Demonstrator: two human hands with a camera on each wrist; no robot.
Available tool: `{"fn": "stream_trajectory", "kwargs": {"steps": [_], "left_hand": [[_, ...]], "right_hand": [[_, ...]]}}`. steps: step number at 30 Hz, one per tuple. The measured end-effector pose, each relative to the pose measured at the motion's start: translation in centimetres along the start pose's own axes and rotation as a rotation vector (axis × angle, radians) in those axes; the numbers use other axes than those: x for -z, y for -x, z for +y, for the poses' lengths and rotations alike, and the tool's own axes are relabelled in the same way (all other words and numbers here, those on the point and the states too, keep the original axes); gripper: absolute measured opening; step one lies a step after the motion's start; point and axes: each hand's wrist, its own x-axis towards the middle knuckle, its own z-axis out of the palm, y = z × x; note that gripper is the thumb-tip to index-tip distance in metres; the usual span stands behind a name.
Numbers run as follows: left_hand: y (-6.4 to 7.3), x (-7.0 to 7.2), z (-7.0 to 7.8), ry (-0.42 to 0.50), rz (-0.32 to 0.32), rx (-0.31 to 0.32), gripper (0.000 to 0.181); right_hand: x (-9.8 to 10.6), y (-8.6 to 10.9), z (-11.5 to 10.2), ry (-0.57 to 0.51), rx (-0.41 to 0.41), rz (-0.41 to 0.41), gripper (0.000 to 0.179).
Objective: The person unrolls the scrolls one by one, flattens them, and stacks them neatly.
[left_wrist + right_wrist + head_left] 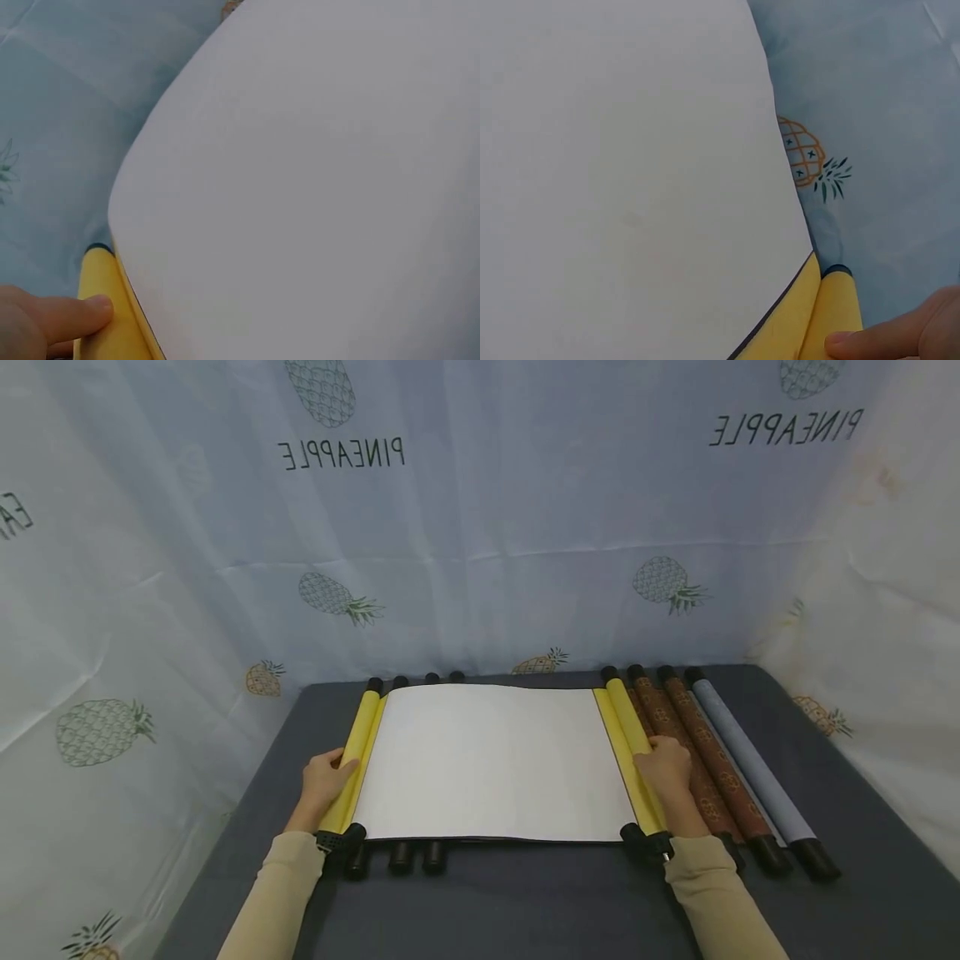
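Observation:
A hanging scroll lies partly unrolled across the table, its blank white sheet (495, 760) facing up between two yellow rolled ends with black knobs. My left hand (322, 783) grips the left yellow roll (363, 720), thumb on top. At the other side, the right yellow roll (628, 720) is in the grip of my right hand (666, 768). In the left wrist view, the left thumb (79, 315) presses on the yellow roll; some fingers are hidden beneath. The right wrist view shows the right thumb (862, 343) against its roll (838, 300).
Right of the scroll lie brown patterned rolled scrolls (723, 768) and a grey-blue one (750, 760), all black-knobbed. Several black knobs (401, 857) of other rods stick out from under the sheet. Pineapple-print cloth (480, 510) surrounds the dark table (525, 902).

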Motion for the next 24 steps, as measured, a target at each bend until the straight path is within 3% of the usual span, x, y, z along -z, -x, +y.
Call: {"fn": "stream_trajectory", "kwargs": {"steps": [6,11,15,17,21,24], "left_hand": [[0.2,0.0,0.5,-0.024,-0.042,0.002,0.056],[0.5,0.1,1.1,-0.071,-0.080,-0.007,0.059],[0.6,0.0,2.7,-0.117,-0.069,-0.088,0.060],[0.7,-0.1,4.5,-0.125,-0.037,-0.166,0.059],[0.8,-0.9,9.6,-0.184,0.054,-0.359,0.061],[0.5,-2.0,13.2,-0.292,0.121,-0.465,0.065]], "right_hand": [[0.2,-0.2,0.8,-0.089,-0.023,-0.049,0.049],[1.1,-0.1,1.3,-0.162,-0.036,-0.183,0.054],[3.2,0.4,0.5,-0.177,0.033,-0.283,0.058],[4.3,0.4,-0.8,-0.159,0.103,-0.252,0.060],[6.2,-0.4,-4.5,-0.105,0.314,-0.066,0.061],[6.5,-1.7,-7.2,-0.029,0.444,0.058,0.064]]}}
